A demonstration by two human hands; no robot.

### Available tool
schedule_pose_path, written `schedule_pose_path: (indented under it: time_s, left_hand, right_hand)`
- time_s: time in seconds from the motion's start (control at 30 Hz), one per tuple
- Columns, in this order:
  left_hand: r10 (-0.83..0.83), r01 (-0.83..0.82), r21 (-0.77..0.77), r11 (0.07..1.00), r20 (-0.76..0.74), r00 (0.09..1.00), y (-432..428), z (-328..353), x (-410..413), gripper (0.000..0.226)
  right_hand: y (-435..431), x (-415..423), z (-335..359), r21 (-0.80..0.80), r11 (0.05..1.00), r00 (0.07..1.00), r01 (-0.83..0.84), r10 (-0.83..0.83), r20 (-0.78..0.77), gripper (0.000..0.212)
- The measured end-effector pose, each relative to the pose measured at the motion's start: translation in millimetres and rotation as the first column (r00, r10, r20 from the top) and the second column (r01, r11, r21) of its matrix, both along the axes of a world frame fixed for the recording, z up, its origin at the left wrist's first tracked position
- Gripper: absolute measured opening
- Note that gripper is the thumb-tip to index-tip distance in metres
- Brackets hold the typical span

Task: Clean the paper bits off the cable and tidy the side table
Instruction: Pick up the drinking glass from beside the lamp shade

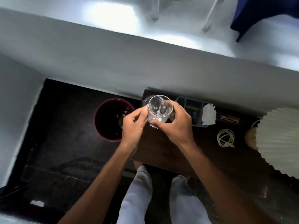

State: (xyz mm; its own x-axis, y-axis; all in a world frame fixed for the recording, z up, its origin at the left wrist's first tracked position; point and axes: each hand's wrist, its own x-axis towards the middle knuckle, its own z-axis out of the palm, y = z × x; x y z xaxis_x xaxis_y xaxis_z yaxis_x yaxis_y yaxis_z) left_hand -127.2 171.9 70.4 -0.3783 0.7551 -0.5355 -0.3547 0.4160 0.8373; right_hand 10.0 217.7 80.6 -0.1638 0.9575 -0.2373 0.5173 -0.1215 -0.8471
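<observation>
We judged that the tidying step was in hand: our right hand (175, 125) gripped a clear glass (159, 111) above the side table (169, 152), and our left hand (133, 126) pinched something white at its base, perhaps paper. Next we needed to drop it into the dark bin (113, 119), which held few scraps. The coiled cable (225, 137) lay on the table, well apart. The grey organizer (192, 110) held tissues.

White wall ledge (113, 50); dark floor (68, 152); bright glare above.
</observation>
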Motion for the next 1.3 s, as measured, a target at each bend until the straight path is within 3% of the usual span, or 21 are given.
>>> schedule_pose_path:
  time_s: [0.2, 0.3, 0.47, 0.7, 0.9, 1.3]
  left_hand:
    - [-0.045, 0.043, -0.03, 0.999, -0.054, 0.998, 37.2, -30.4, -23.0, 0.02]
    - [-0.055, 0.05, -0.073, 0.996, -0.064, 0.996, 45.5, -41.4, -26.2, 0.02]
    - [-0.04, 0.033, -0.129, 0.991, -0.049, 0.998, 50.5, -54.4, -29.3, 0.038]
    - [-0.009, 0.002, -0.159, 0.987, -0.046, 0.999, 54.4, -65.2, -26.0, 0.037]
    - [-0.018, 0.009, -0.151, 0.989, -0.058, 0.998, 50.6, -71.1, -27.3, 0.02]
    - [-0.045, 0.028, -0.157, 0.987, -0.101, 0.994, 45.1, -76.0, -31.3, 0.012]
  right_hand:
    - [26.3, -28.3, -24.9, 0.102, 0.994, 0.993, 0.033, -0.043, 0.107, 0.066]
    - [34.8, -32.6, -37.4, 0.118, 0.993, 0.991, 0.017, -0.032, 0.128, 0.066]
    - [39.2, -36.5, -53.4, 0.145, 0.989, 0.992, -0.007, -0.012, 0.126, 0.066]
    - [39.7, -34.6, -67.6, 0.172, 0.985, 0.987, 0.002, -0.03, 0.16, 0.072]
    - [38.1, -33.7, -66.9, 0.146, 0.989, 0.987, -0.027, 0.003, 0.163, 0.071]
    - [34.9, -36.4, -63.6, 0.12, 0.991, 0.989, -0.065, 0.047, 0.143, 0.072]
